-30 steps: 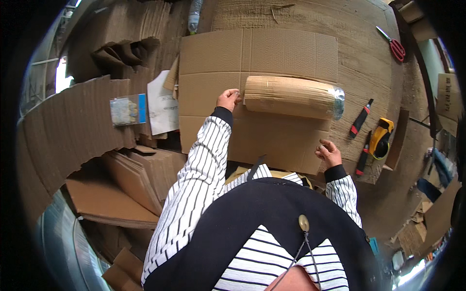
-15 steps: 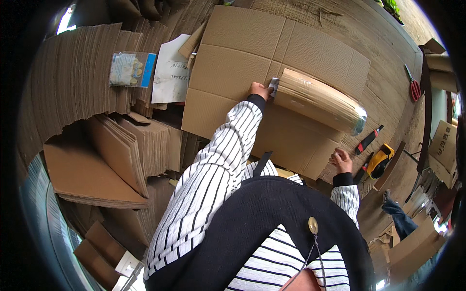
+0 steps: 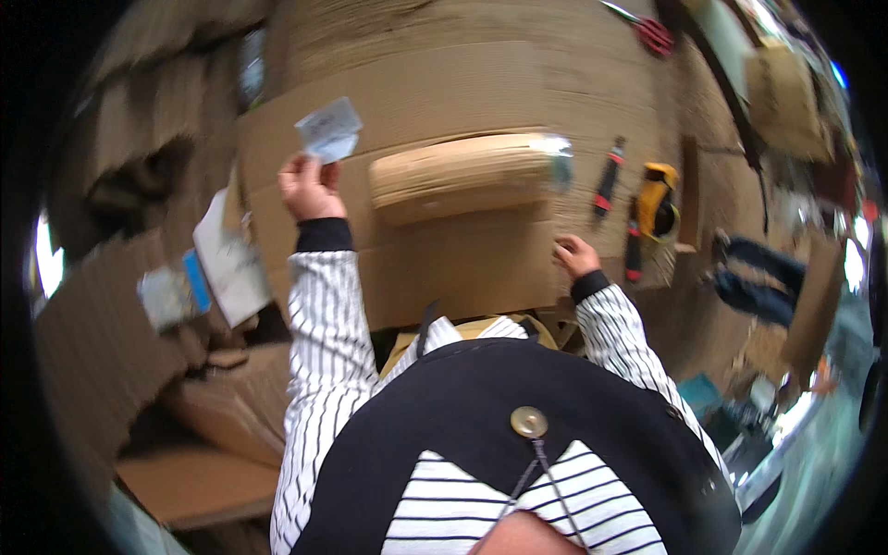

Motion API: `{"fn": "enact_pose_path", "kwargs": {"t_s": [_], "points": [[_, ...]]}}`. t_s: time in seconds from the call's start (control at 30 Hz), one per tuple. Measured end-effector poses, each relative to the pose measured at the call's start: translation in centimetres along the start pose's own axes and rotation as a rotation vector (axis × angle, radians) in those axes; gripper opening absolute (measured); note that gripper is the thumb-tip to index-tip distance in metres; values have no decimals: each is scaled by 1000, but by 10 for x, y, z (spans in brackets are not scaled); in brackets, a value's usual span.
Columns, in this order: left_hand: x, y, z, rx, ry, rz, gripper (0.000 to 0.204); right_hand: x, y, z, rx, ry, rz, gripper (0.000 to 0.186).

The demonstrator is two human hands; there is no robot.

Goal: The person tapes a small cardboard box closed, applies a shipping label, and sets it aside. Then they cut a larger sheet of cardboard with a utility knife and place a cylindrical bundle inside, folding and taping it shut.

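Note:
My left hand (image 3: 312, 188) is closed on a small pale slip (image 3: 330, 129), thin and partly see-through with faint print, held up over the left part of a flat cardboard sheet (image 3: 444, 287). On that sheet lies a long cardboard bundle (image 3: 462, 174), with shiny clear wrap around its right end. Beside the sheet's right edge is my right hand (image 3: 577, 255), its fingers curled together. Blur hides whether anything sits between them. The bundle touches neither hand.
Right of the sheet are a red-and-black utility knife (image 3: 609, 178), a yellow tape dispenser (image 3: 658, 201) and a red-handled pair of scissors (image 3: 653, 37). A second red-and-black tool (image 3: 634, 248) lies nearby. Stacked cardboard (image 3: 102, 324) stands at the left, with white paper (image 3: 228, 264) alongside.
My left hand has moved away from the bundle's left end, lifting the slip leftward. The bundle stays on the sheet. The whole view has turned, and my right hand remains near the sheet's edge.

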State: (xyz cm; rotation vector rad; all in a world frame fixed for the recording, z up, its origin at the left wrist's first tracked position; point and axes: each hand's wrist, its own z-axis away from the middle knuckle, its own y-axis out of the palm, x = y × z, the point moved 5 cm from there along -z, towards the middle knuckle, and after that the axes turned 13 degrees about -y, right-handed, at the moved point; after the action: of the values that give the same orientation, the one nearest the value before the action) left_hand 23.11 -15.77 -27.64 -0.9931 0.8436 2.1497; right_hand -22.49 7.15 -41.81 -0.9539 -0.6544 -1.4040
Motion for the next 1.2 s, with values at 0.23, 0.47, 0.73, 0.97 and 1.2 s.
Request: {"fn": "enact_pose_path", "kwargs": {"t_s": [0.23, 0.47, 0.73, 0.97, 1.2], "points": [[3, 196, 60, 456, -70, -294, 36, 60, -64, -55, -470, -241, 678, 37], [5, 120, 65, 316, 7, -477, 29, 116, -75, -77, -600, 16, 1015, 57], [42, -123, 21, 286, 208, -907, 24, 124, -83, -85, -483, 220, 701, 51], [79, -150, -3, 326, -203, -746, 22, 57, -61, -14, -575, -251, -150, 45], [100, -170, -27, 380, 201, -910, 19, 121, 112, 152, -83, -146, -100, 32]]}}
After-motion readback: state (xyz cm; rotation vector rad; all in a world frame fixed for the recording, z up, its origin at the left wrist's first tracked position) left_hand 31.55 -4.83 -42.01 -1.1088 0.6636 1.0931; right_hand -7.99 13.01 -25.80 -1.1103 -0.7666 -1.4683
